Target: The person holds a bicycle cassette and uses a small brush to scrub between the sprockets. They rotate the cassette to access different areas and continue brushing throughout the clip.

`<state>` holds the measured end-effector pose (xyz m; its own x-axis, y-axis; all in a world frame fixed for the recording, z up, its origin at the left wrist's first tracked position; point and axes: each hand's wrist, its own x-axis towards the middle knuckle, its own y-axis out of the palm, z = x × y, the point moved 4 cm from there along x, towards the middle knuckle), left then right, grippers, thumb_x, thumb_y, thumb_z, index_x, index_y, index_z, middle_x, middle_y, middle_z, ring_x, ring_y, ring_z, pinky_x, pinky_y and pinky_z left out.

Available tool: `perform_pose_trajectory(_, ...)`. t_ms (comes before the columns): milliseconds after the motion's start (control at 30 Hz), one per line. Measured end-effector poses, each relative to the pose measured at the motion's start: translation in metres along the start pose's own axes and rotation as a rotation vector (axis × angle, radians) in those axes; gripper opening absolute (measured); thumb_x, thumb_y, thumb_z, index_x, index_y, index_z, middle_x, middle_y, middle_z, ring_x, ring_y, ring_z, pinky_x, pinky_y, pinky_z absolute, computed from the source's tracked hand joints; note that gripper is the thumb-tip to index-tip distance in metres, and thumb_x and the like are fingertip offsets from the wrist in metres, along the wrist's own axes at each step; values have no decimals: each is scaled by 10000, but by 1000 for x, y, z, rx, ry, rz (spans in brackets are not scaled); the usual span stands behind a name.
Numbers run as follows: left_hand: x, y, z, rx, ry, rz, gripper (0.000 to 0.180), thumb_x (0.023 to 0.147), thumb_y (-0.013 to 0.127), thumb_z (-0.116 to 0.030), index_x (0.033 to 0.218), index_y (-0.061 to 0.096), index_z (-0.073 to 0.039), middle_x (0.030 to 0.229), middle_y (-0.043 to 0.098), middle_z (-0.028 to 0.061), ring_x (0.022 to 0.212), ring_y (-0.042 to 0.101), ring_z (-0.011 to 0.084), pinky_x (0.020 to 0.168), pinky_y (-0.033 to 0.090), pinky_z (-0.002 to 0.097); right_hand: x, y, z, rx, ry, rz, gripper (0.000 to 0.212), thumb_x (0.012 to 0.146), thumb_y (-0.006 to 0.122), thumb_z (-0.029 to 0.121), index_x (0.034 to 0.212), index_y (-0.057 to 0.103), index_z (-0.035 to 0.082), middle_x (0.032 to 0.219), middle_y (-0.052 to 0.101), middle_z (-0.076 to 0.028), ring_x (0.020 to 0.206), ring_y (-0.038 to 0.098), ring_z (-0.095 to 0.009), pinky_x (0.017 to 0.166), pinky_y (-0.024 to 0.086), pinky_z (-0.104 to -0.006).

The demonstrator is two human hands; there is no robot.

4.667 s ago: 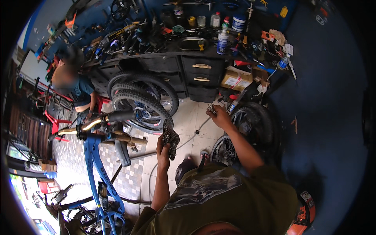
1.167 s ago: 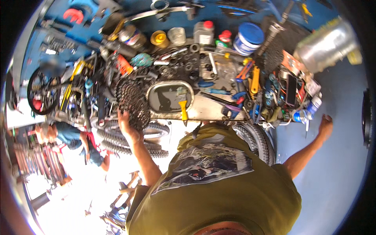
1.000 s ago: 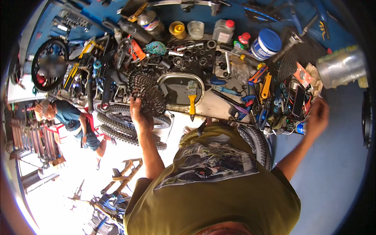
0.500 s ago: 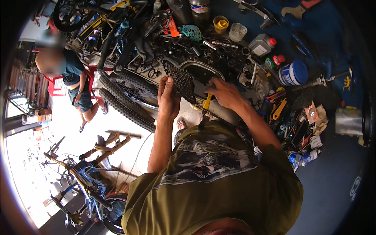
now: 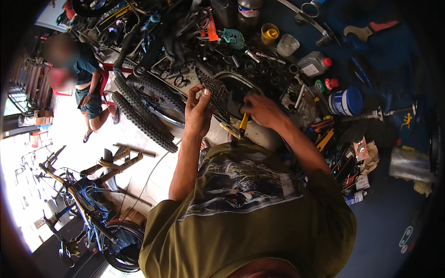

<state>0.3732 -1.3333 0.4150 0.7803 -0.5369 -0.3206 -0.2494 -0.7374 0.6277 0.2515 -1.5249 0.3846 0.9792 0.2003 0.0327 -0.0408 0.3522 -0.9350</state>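
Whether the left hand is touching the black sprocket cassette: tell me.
Touching. The head view shows the left hand with fingers wrapped on the sprocket cassette rim.

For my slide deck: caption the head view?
Left hand holds a cassette; right hand grips a brush over the workbench.

Both arms up and fwd from the shoulders, bare below short sleeves. Left forearm rises near vertical, elbow bent, wrist straight; left hand [image 5: 199, 111] in a closed grip, fingers curled, thumb up, nails showing. Right arm angles in from the right, elbow out, forearm slanting up-left; right hand [image 5: 260, 110] knuckles up, fingers curled down in a closed grip. Hands near each other, not touching.
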Motion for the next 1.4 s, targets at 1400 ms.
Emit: perform_pose_trajectory(1400,-16,17,12,-10,54,35,418,969,759,-227,1257,457,-198,1104,547,-30,1037,528,133,906,458,473,-14,-63,57,769,430,-682,182,984,713,176,1036,705,2,813,721,-88,727,677,-89,638,530,-268)
